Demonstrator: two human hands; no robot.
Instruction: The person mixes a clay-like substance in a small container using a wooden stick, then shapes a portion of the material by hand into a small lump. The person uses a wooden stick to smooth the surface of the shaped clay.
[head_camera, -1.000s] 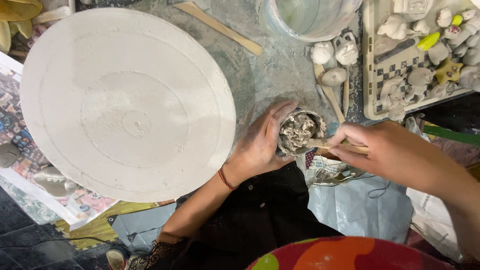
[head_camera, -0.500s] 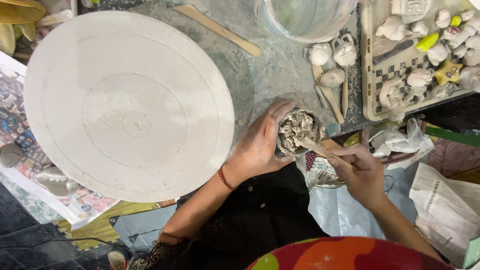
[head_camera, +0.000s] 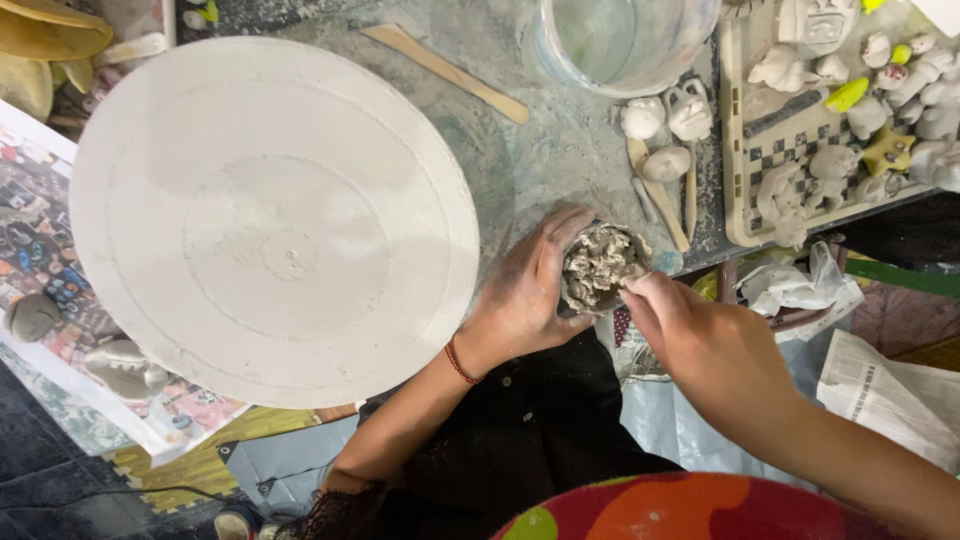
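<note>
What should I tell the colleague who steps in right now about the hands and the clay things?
Left hand: wrapped around the small container of clay scraps at the table edge.
Right hand: fingertips pressing on the scraps at the container's rim; no tool visible in it.
Round plaster disc: bare, left of the hands.
Done: container is packed full.
Left: nothing is on the disc yet.

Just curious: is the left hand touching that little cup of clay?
Touching. The head view shows the left hand with fingers wrapped around the cup of clay.
</note>
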